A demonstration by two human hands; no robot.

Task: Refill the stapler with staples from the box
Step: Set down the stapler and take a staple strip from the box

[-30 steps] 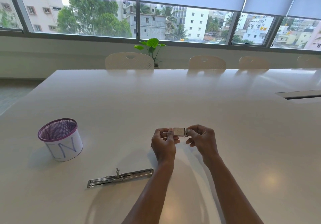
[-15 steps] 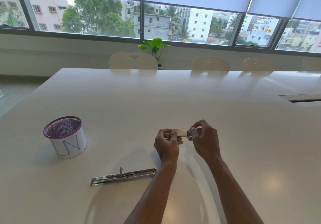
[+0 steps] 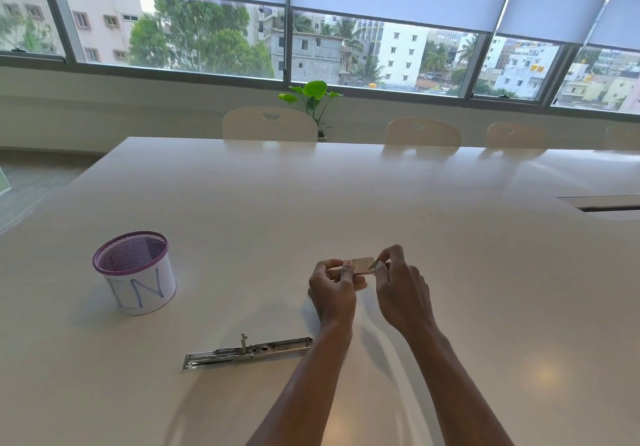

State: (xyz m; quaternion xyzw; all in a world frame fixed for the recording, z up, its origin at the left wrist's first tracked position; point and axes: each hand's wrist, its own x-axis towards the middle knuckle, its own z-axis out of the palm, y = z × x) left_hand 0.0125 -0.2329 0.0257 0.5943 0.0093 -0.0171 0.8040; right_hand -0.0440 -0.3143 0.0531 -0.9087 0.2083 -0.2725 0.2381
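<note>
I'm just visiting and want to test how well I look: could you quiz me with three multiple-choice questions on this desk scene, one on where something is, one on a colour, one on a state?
1. Where does the stapler lie?
A. inside the cup
B. on the table, near the left forearm
C. on a chair

2. What colour is the mesh cup's rim?
A. purple
B. green
C. orange

3. What is the state of the staple box?
A. lying alone on the table
B. held between both hands
C. dropped in the cup

Answers: 1 B, it lies flat on the table. 2 A, a purple band tops it. 3 B, left hand and right hand pinch it.
</note>
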